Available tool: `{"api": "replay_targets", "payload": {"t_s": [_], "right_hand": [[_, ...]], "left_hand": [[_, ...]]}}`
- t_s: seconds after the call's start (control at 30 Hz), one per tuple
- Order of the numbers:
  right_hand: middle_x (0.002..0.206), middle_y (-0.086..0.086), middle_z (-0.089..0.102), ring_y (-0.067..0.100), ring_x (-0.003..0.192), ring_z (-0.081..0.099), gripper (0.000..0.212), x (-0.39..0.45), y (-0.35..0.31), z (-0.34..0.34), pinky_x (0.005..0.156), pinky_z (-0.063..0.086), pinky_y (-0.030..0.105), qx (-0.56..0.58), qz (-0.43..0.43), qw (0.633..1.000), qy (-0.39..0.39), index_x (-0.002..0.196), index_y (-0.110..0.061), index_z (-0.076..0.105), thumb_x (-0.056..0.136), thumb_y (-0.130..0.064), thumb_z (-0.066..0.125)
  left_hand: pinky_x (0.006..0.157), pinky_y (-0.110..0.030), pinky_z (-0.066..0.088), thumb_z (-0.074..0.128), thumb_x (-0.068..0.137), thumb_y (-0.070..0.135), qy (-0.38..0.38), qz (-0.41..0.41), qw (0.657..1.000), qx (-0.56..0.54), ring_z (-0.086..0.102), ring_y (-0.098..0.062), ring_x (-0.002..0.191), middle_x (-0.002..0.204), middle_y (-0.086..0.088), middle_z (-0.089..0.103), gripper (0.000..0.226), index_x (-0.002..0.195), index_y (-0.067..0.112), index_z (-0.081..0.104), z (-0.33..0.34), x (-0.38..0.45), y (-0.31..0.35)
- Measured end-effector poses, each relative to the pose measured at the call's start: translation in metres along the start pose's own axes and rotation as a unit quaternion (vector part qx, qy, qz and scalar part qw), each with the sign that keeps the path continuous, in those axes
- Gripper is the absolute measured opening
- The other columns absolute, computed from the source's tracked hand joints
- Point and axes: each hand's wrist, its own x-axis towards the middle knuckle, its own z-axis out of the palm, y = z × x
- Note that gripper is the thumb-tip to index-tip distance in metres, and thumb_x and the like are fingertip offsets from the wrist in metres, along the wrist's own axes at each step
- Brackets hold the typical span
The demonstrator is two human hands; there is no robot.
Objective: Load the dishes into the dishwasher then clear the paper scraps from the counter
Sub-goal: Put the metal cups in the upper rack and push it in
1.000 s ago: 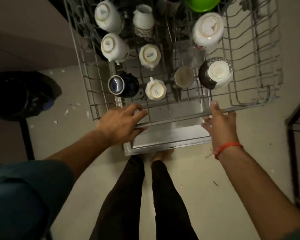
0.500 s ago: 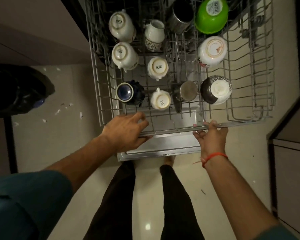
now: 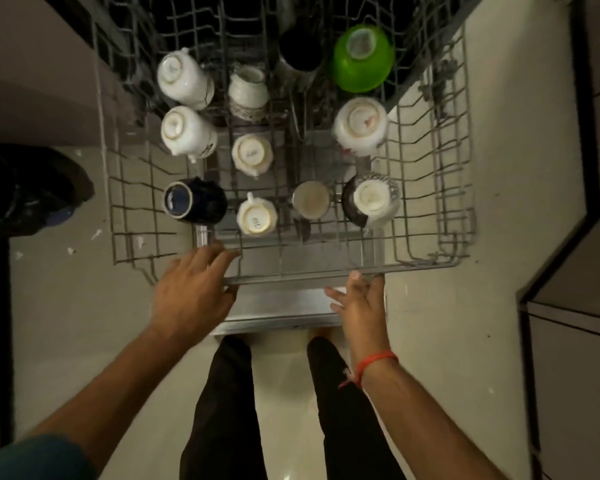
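Observation:
The grey wire dishwasher rack (image 3: 291, 277) stands pulled out over the open door (image 3: 284, 308). It carries several upturned white cups (image 3: 187, 133), a dark blue mug (image 3: 194, 202), a steel cup (image 3: 310, 200), a white bowl (image 3: 361, 124), a black-and-white bowl (image 3: 373, 199) and a green bowl (image 3: 362, 57). My left hand (image 3: 194, 289) holds the rack's front rail, fingers over it and thumb beneath. My right hand (image 3: 361, 299), with a red thread on the wrist, touches the same rail with straight, spread fingers.
A bin lined with a black bag (image 3: 25, 192) stands on the floor at left. Small white paper scraps (image 3: 96, 233) lie beside it. Cabinet fronts (image 3: 568, 358) close in on the right. My legs (image 3: 222, 410) stand just before the door.
The view has tilted, bringing the green bowl and the rack's back rows into sight. Both hands stay at the front rail; my right hand has dropped just below it, fingers spread.

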Motion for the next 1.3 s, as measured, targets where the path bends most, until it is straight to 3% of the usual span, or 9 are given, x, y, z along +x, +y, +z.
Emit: {"api": "replay_targets", "payload": {"t_s": [0.13, 0.27, 0.47, 0.6, 0.67, 0.8, 0.97, 1.13, 1.3], "right_hand": [[0.144, 0.007, 0.047, 0.033, 0.114, 0.065, 0.06, 0.013, -0.012, -0.038, 0.09, 0.054, 0.034, 0.063, 0.071, 0.995, -0.021, 0.16, -0.026, 0.009, 0.109, -0.02, 0.041], [0.147, 0.008, 0.05, 0.029, 0.11, 0.068, 0.049, 0.023, -0.027, -0.066, 0.093, 0.053, 0.041, 0.119, 0.093, 0.988, 0.009, 0.155, -0.025, 0.028, 0.108, -0.023, 0.041], [0.156, 0.011, 0.04, 0.029, 0.13, 0.054, 0.048, 0.023, -0.048, -0.05, 0.094, 0.049, 0.039, 0.225, 0.145, 0.962, 0.055, 0.151, -0.021, 0.039, 0.106, -0.037, 0.043], [0.154, 0.009, 0.042, 0.026, 0.136, 0.049, 0.043, 0.016, -0.058, -0.016, 0.109, 0.041, 0.042, 0.273, 0.15, 0.947, 0.079, 0.148, -0.031, 0.04, 0.106, -0.038, 0.044], [0.152, 0.007, 0.044, 0.024, 0.134, 0.05, 0.046, 0.013, -0.059, -0.003, 0.111, 0.039, 0.042, 0.274, 0.145, 0.946, 0.098, 0.151, -0.031, 0.037, 0.106, -0.037, 0.045], [0.155, 0.004, 0.041, 0.022, 0.14, 0.043, 0.046, 0.012, -0.064, 0.007, 0.118, 0.03, 0.041, 0.256, 0.157, 0.946, 0.122, 0.15, -0.029, 0.041, 0.105, -0.035, 0.047], [0.149, 0.004, 0.048, 0.02, 0.136, 0.047, 0.04, 0.014, -0.075, 0.005, 0.117, 0.031, 0.038, 0.239, 0.196, 0.943, 0.124, 0.143, -0.027, 0.048, 0.103, -0.035, 0.049], [0.143, 0.01, 0.052, 0.025, 0.129, 0.054, 0.049, 0.023, -0.087, 0.0, 0.12, 0.029, 0.044, 0.278, 0.245, 0.922, 0.11, 0.146, -0.021, 0.046, 0.1, -0.039, 0.053], [0.133, 0.015, 0.06, 0.029, 0.124, 0.057, 0.046, 0.025, -0.095, 0.004, 0.12, 0.029, 0.048, 0.313, 0.264, 0.905, 0.115, 0.139, -0.019, 0.054, 0.098, -0.042, 0.055]], "left_hand": [[0.111, -0.053, 0.038, 0.074, 0.086, 0.036, 0.04, -0.098, 0.99, -0.095, 0.041, -0.032, 0.14, 0.153, -0.008, 0.043, 0.077, 0.153, 0.025, 0.038, 0.006, -0.02, 0.049], [0.123, -0.053, 0.022, 0.074, 0.09, 0.029, 0.06, -0.166, 0.948, -0.266, 0.012, -0.023, 0.156, 0.169, 0.001, 0.009, 0.085, 0.159, 0.034, 0.025, 0.004, -0.048, 0.095], [0.116, -0.031, 0.034, 0.063, 0.099, 0.025, 0.159, -0.362, 0.744, -0.538, 0.036, 0.005, 0.139, 0.156, 0.016, 0.023, 0.063, 0.151, 0.041, 0.031, -0.015, -0.049, 0.109], [0.101, -0.039, 0.053, 0.059, 0.103, 0.018, 0.19, -0.454, 0.554, -0.672, 0.062, -0.026, 0.124, 0.135, -0.012, 0.051, 0.039, 0.134, 0.027, 0.037, -0.038, -0.019, 0.08], [0.098, -0.039, 0.055, 0.056, 0.104, 0.016, 0.186, -0.486, 0.486, -0.703, 0.064, -0.032, 0.121, 0.116, -0.006, 0.058, 0.036, 0.134, 0.019, 0.037, -0.049, -0.012, 0.073], [0.104, -0.038, 0.051, 0.054, 0.105, 0.023, 0.145, -0.539, 0.417, -0.718, 0.061, -0.021, 0.121, 0.12, 0.003, 0.055, 0.045, 0.148, 0.018, 0.04, -0.063, -0.016, 0.072], [0.117, -0.041, 0.038, 0.056, 0.103, 0.031, 0.078, -0.562, 0.315, -0.761, 0.052, -0.027, 0.134, 0.153, -0.012, 0.044, 0.045, 0.146, 0.026, 0.047, -0.074, -0.005, 0.076], [0.11, -0.044, 0.047, 0.065, 0.093, 0.036, 0.046, -0.554, 0.228, -0.799, 0.068, -0.033, 0.115, 0.128, -0.02, 0.067, 0.032, 0.113, 0.012, 0.06, -0.086, 0.029, 0.059], [0.108, -0.046, 0.049, 0.065, 0.089, 0.036, 0.053, -0.539, 0.207, -0.815, 0.067, -0.034, 0.118, 0.129, -0.021, 0.067, 0.053, 0.133, 0.007, 0.057, -0.085, 0.031, 0.053]]}}
